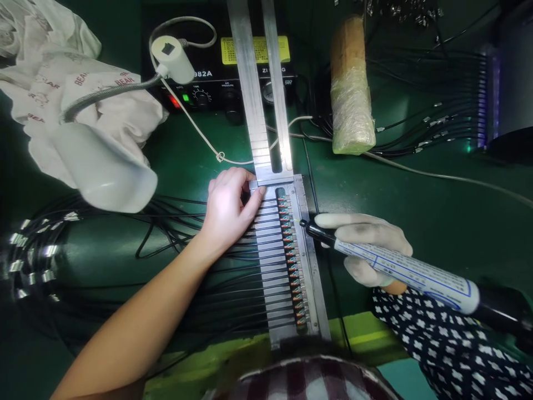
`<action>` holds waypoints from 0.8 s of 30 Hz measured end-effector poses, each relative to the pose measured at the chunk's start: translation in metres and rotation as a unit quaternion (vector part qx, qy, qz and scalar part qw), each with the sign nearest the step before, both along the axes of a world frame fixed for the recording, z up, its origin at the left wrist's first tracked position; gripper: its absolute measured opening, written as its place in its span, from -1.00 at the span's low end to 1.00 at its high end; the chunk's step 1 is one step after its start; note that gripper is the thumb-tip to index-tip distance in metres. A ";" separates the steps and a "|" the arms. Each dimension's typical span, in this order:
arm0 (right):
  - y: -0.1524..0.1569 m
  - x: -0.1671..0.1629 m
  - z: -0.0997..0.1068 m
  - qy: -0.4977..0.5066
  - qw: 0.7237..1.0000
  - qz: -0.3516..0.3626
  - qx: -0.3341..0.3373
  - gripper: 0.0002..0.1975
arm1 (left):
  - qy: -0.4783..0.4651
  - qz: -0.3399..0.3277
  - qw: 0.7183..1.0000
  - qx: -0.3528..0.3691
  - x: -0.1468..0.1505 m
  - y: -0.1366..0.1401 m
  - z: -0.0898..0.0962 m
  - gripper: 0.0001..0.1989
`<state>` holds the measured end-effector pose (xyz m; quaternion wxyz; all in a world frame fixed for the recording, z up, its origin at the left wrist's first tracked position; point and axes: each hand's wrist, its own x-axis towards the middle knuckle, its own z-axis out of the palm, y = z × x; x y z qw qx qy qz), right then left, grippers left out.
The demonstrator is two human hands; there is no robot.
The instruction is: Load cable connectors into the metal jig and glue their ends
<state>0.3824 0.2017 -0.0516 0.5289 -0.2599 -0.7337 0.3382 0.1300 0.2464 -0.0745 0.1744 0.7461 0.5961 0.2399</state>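
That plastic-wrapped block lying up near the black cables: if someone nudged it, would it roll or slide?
The wrapped block looks squarish with flat sides, so it would probably slide rather than roll. Its clear film is glossy and wrinkled, so it may feel slippery to grip. It looks solid, likely fairly heavy for its size, though that cannot be confirmed. Pushed right, it would press into the black cables.

Wrapped block (352,89), ctrl box (216,78), lamp (104,166).

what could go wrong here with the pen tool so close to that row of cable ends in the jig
1. The dispenser pen tip sits beside the cable ends; a slip of the gloved right hand might smear neighbouring ones.
2. The bare left hand rests at the metal jig top, perhaps within the tip's reach.
3. Loose black cables under the forearm might get tugged.
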 end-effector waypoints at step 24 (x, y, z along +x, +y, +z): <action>-0.008 -0.004 -0.011 -0.017 0.999 -0.027 -0.008 -0.66 | 0.003 0.005 1.000 -0.015 0.000 0.000 0.001 -0.84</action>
